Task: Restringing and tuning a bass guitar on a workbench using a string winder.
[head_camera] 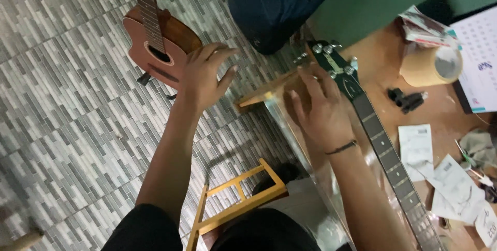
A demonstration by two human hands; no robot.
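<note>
Guitar neck (pixel 388 152): laid along the counter (pixel 383 64), headstock (pixel 334 67) at its far edge, apparently so the tuners overhang. Right hand (pixel 318 108): rested beside the headstock, fingers loosely curled, nothing visibly gripped. Left hand (pixel 204 75): spread open, empty, held above the floor near a brown ukulele (pixel 160 41).

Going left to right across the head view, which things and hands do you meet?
Brown acoustic guitar → left hand → right hand → dark guitar neck → roll of brown tape → calendar sheet.
</note>
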